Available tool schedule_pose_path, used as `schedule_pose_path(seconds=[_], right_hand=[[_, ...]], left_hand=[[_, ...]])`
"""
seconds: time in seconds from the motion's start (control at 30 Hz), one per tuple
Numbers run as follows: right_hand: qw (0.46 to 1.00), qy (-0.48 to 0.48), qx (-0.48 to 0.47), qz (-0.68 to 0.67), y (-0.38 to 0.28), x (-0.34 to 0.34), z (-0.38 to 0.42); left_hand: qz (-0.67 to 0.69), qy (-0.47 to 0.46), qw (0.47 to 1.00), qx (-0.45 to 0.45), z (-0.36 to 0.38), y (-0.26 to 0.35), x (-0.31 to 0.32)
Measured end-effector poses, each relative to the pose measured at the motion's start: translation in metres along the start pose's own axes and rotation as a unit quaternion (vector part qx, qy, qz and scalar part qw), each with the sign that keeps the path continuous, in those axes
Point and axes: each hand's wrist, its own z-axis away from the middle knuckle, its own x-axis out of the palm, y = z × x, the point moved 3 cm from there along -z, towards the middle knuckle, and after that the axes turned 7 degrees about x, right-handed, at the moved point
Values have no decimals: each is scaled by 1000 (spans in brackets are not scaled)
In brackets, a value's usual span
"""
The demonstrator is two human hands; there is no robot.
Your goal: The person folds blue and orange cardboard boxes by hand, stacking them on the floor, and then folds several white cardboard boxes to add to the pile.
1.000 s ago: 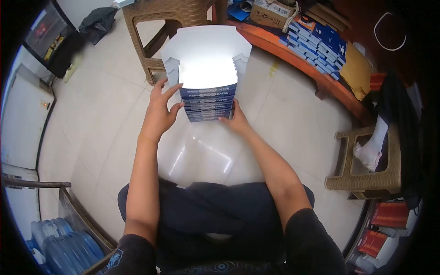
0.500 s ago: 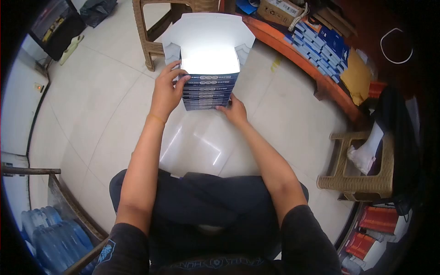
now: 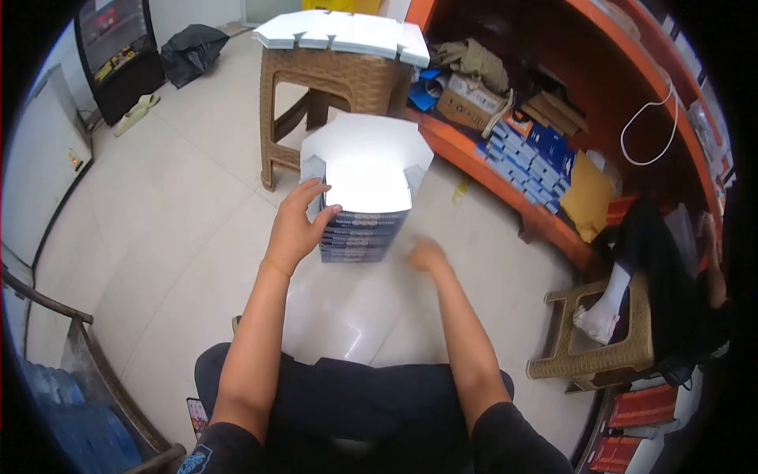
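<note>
A stack of dark blue flat cardboard boxes (image 3: 355,241) stands on the tiled floor in front of my knees. The uppermost box has its white lid (image 3: 367,146) raised at the back, and its bright white inside shows. My left hand (image 3: 304,221) grips the near left corner of this top box, thumb on the front face and fingers along the left side. To the right of the stack, apart from it, is my right hand (image 3: 426,254). It is smeared by motion and its fingers cannot be made out.
Behind the stack, a brown woven-pattern stool (image 3: 339,75) carries white die-cut cardboard sheets (image 3: 339,33). An orange-edged shelf (image 3: 489,174) holds many small blue boxes (image 3: 525,170) and a carton (image 3: 467,101). Another stool (image 3: 588,359) stands at right, a phone (image 3: 197,415) by my left leg.
My right hand has left the stack's lower right side and moved away to the right. My left hand stays at the top box. The view has tilted up, showing the sheets on the stool.
</note>
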Motion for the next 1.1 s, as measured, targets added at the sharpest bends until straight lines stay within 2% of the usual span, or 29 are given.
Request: schedule_pose_path(seconds=[0.03,0.1,0.17,0.23,0.3,0.37,0.43,0.57,0.67,0.8,1.0,1.1], right_hand=[[1000,23,14,14,-4,-39,17],[980,176,20,-94,-29,-122,61],[918,319,-96,-213,-55,-178,80],[883,350,-185,-252,-97,-225,83],[820,455,-293,-189,-148,-268,77],[793,485,-349,-119,-195,-307,61],[806,433,-391,-101,-236,-338,46],[895,205,-392,-62,-275,-372,-20],[932,179,-314,24,-283,-382,-25],[956,138,-258,-22,-287,-392,-34],[942,149,-297,47,-294,-391,-33],[944,151,-288,55,-297,-389,-26]], left_hand=[[25,19,999,-7,-6,9,-10],[67,63,996,-16,-16,24,-31],[99,103,989,-19,-20,34,-49],[120,144,982,-13,-22,38,-64],[143,177,974,-13,-24,42,-79],[168,205,964,-21,-22,44,-91],[184,214,959,-27,-23,42,-100],[201,210,955,-53,-21,33,-111],[214,218,950,-69,-20,26,-115],[244,229,940,-72,-19,24,-120],[260,235,933,-80,-18,17,-121],[261,230,934,-84,-18,16,-120]])
